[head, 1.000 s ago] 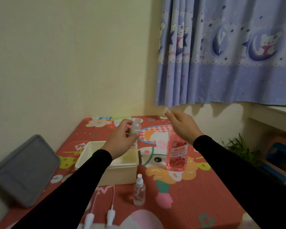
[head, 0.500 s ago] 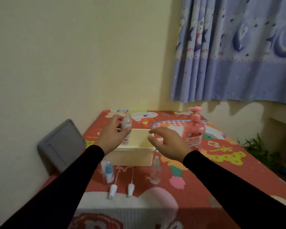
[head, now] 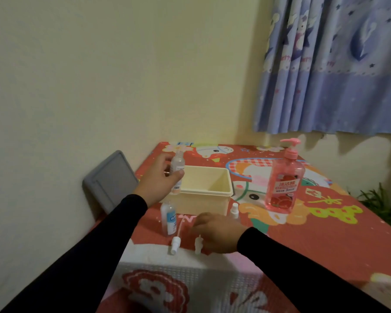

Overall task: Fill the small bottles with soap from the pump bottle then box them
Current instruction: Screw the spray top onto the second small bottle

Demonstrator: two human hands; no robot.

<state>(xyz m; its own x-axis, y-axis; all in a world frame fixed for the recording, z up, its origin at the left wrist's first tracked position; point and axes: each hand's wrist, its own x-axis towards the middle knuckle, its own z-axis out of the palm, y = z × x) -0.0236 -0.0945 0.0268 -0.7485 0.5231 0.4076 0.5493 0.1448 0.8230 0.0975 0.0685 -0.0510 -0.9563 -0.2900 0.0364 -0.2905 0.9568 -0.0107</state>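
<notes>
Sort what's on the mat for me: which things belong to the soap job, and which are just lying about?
Job: pump bottle; small bottle in left hand; two small bottles standing; two loose spray caps; cream box.
Lying about: grey tablet against the wall; plant.

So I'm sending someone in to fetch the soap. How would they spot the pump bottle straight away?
Look at the red cartoon-print table in the corner below the blue curtain. To the right of the cream box stands the pump bottle, upright. It is the tallest bottle there, clear pink with a pink pump head; the other bottles are small and clear.
</notes>
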